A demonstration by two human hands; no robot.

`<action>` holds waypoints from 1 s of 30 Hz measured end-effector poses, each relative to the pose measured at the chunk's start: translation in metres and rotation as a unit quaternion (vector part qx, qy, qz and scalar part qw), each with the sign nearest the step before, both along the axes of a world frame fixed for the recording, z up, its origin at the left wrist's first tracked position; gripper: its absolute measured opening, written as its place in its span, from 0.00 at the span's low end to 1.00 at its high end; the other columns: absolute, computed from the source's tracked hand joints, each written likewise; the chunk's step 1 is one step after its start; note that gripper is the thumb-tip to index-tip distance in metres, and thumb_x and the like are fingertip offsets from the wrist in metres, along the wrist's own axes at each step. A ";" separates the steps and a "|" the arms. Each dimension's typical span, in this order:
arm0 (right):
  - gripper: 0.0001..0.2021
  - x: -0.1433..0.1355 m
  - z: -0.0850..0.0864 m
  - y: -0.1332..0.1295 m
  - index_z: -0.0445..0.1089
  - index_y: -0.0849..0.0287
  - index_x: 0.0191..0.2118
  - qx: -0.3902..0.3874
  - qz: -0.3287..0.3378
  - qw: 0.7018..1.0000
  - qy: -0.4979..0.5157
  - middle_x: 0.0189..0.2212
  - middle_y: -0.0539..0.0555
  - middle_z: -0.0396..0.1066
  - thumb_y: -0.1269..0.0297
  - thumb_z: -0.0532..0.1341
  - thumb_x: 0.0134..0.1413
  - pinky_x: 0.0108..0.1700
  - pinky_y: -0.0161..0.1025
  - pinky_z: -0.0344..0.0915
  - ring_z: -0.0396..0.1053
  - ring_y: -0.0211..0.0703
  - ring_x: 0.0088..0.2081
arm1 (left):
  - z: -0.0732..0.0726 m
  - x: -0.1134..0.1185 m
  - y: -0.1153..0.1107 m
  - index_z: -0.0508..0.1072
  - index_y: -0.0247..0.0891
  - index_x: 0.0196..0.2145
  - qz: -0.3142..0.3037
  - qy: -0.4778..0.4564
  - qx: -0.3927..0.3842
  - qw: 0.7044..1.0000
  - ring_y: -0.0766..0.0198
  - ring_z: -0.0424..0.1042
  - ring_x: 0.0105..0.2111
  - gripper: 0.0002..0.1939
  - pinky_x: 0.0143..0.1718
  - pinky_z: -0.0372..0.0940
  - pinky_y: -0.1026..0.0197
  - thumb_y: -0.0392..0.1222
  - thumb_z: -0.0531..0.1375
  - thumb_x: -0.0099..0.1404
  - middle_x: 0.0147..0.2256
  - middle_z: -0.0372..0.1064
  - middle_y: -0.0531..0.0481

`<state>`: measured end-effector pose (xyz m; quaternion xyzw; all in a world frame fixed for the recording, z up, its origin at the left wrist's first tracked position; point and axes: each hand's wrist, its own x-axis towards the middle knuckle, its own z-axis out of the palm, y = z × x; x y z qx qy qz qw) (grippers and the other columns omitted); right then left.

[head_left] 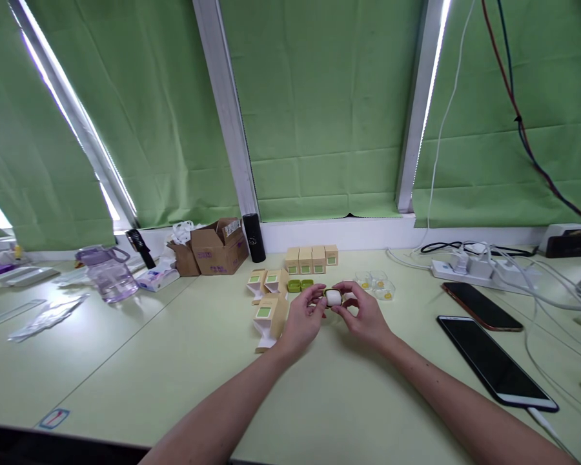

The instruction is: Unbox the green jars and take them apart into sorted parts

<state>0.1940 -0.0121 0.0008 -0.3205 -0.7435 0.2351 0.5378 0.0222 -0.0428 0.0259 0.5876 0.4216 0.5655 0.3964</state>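
Note:
Between my fingertips is a small green case with a rounded white piece [334, 298] showing in it; its exact kind cannot be made out. My left hand [306, 316] grips its left side and my right hand [363, 312] its right side, both with bent fingers. Just behind my left hand sit two small green square containers [301, 285]. To the left stand three small cardboard boxes [270, 310] with green labels and opened flaps. Several closed boxes of the same look [305, 259] line up farther back. Clear plastic cups [377, 284] with yellow bits lie beyond my right hand.
Two phones [496, 361] lie at the right, near a white power strip [479, 274] and tangled cables. A large carton [219, 247], a black cylinder [254, 238], a tissue pack [158, 278] and a purple water jug [107, 274] stand at the back left. Plastic bags [48, 318] lie far left.

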 end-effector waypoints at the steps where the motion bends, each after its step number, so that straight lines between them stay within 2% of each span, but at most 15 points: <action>1: 0.15 0.000 0.000 0.000 0.67 0.54 0.52 0.003 -0.003 1.000 -0.007 0.46 0.57 0.73 0.61 0.63 0.61 0.41 0.45 0.78 0.74 0.46 0.41 | 0.000 0.000 0.000 0.76 0.39 0.50 -0.004 -0.005 -0.003 1.000 0.59 0.76 0.39 0.16 0.36 0.73 0.61 0.43 0.65 0.65 0.48 0.76 0.40; 5: 0.15 0.001 -0.001 0.001 0.66 0.54 0.53 0.036 -0.021 0.999 -0.032 0.47 0.58 0.72 0.63 0.62 0.62 0.39 0.45 0.78 0.74 0.47 0.42 | -0.001 0.000 0.001 0.76 0.40 0.49 -0.022 -0.029 -0.012 0.999 0.59 0.77 0.38 0.16 0.37 0.74 0.59 0.44 0.66 0.64 0.46 0.76 0.42; 9: 0.16 0.003 -0.002 0.002 0.66 0.52 0.55 0.106 -0.030 0.991 -0.082 0.53 0.60 0.69 0.65 0.60 0.63 0.38 0.44 0.79 0.74 0.50 0.47 | -0.002 0.000 0.001 0.78 0.40 0.47 -0.018 -0.032 -0.015 0.999 0.58 0.77 0.37 0.15 0.38 0.74 0.57 0.44 0.68 0.63 0.44 0.77 0.42; 14: 0.17 0.005 -0.002 0.000 0.65 0.52 0.58 0.158 -0.079 0.967 -0.185 0.53 0.61 0.68 0.67 0.58 0.65 0.38 0.45 0.78 0.75 0.49 0.42 | -0.003 -0.001 0.000 0.79 0.42 0.47 -0.011 0.012 0.009 1.000 0.55 0.77 0.41 0.13 0.44 0.74 0.54 0.41 0.67 0.63 0.45 0.78 0.42; 21: 0.15 0.005 0.001 -0.002 0.65 0.53 0.56 0.191 -0.090 0.955 -0.210 0.51 0.61 0.68 0.70 0.55 0.66 0.39 0.44 0.77 0.75 0.50 0.45 | -0.004 -0.001 0.002 0.78 0.42 0.48 0.005 0.049 0.013 0.999 0.56 0.78 0.38 0.13 0.43 0.74 0.54 0.42 0.65 0.66 0.45 0.77 0.41; 30: 0.13 0.003 0.002 0.001 0.63 0.55 0.54 0.193 -0.072 0.953 -0.223 0.50 0.62 0.67 0.71 0.52 0.67 0.43 0.47 0.77 0.74 0.52 0.47 | 0.002 0.003 0.001 0.78 0.40 0.43 0.020 0.029 -0.014 0.999 0.59 0.77 0.33 0.09 0.38 0.74 0.57 0.39 0.64 0.64 0.39 0.77 0.44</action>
